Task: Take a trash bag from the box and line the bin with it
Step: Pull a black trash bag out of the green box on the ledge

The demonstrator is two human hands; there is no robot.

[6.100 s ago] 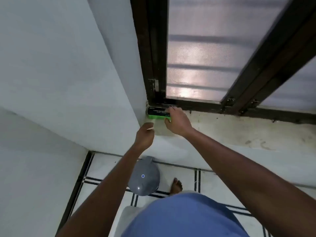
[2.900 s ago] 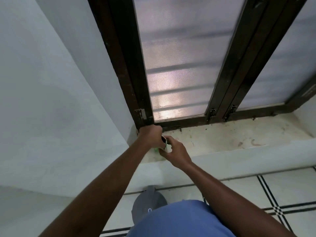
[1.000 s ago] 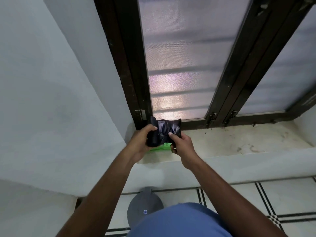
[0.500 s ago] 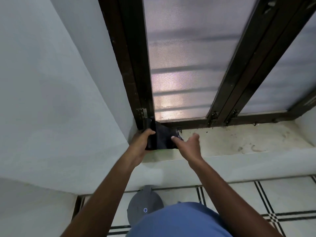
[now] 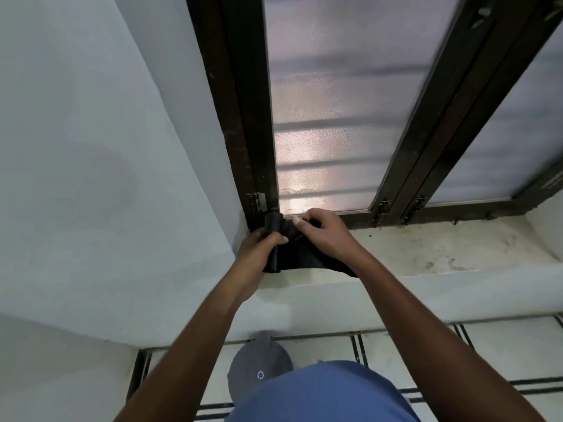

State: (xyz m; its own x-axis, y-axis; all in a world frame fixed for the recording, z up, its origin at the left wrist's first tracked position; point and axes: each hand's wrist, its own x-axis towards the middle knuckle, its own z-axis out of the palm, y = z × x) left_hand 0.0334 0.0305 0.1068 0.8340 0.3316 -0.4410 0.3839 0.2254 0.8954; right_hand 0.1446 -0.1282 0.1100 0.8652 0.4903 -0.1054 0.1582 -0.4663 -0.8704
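Fingers (image 5: 278, 237) of the left hand (image 5: 259, 251) are curled round a black roll of trash bags (image 5: 273, 226), which is held upright at the centre of the frame, just below the dark window frame (image 5: 243, 117). A loose black trash bag (image 5: 301, 257) is spread from the roll toward the right and is pinched near its top edge by the right hand (image 5: 324, 236). Both are held over the pale windowsill (image 5: 441, 251). At the lower centre, a grey lidded bin (image 5: 259, 360) is seen on the tiled floor (image 5: 502, 354), partly hidden by a blue shirt (image 5: 323, 394). Whether the box is under the bag cannot be told.
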